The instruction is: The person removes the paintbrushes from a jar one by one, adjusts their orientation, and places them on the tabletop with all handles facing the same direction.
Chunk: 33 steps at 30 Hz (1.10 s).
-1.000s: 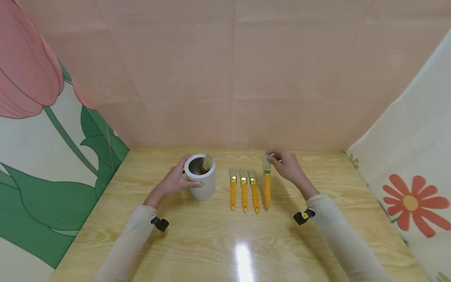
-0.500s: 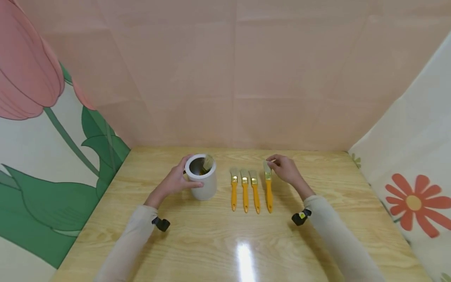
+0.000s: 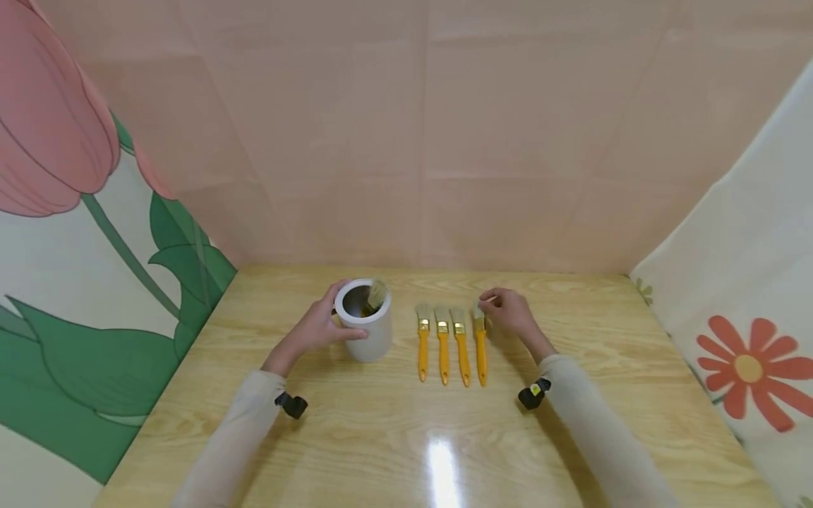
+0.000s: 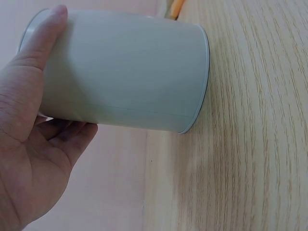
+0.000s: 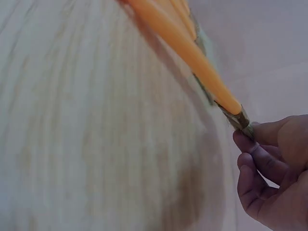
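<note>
Paintbrush [image 3: 482, 358] right of white can [image 3: 373, 340], bristles pinched in fingers of right hand [image 3: 510, 312], three brushes [image 3: 443, 358] between the two, fingers of left hand [image 3: 315, 327] curled round can

Surface [image 3: 356, 451]: pale wood grain, marked on its near part by a bright, elongated glare [image 3: 443, 473]. Behind the surface: pinkish-beige backdrop [image 3: 317, 127], lightly creased. Left of the surface: white panel [image 3: 57, 261] printed with pink tulip [image 3: 53, 120] and broad green leaves [image 3: 108, 360]. Right of the surface: white cloth [image 3: 756, 247] printed with red-orange flower [image 3: 748, 368], yellow at centre.
</note>
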Motion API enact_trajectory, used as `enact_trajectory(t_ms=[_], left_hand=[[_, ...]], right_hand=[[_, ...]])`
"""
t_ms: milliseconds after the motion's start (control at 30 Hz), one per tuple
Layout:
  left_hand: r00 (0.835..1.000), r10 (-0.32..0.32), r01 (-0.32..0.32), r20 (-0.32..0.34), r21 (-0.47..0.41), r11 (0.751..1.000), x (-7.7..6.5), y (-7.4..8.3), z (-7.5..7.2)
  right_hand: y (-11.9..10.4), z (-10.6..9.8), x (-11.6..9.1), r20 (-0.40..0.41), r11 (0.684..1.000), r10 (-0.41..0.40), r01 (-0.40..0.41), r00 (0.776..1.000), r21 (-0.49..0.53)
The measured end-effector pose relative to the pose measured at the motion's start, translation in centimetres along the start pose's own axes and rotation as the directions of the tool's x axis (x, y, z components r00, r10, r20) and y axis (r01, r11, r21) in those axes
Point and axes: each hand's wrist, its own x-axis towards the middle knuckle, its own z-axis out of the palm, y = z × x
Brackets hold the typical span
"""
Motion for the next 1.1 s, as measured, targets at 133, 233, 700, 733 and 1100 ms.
enact_trajectory(t_ms=[133,233,700,733,1100], left_hand=[[1.0,0.0,0.0,-0.008,0.006,1.0,-0.2,-0.3,-0.1],[1.0,0.006,-0.006,-0.017,0.002,1.0,-0.2,-0.4,-0.2],[1.0,0.004,-0.004,-0.004,-0.018,1.0,-0.1,-0.6,0.0],[1.0,0.005,-0.006,-0.007,-0.018,1.0,-0.1,-0.6,0.0],[1.0,0.01,-0.01,-0.007,-0.022,1.0,0.2,-0.7,0.0]], right_hand=[[0.5,0.7,0.2,0.014,1.0,0.005,-0.005,1.0,-0.008],[0.6,1.1,0.5,0.012,1.0,-0.002,0.002,1.0,-0.013],[0.9,1.2,0.6,-0.002,0.999,-0.01,0.009,1.0,-0.049],[1.0,1.1,0.6,-0.003,0.999,-0.01,0.01,1.0,-0.052],[-0.9,-0.5,0.7,-0.071,0.992,-0.062,0.054,0.996,-0.112]])
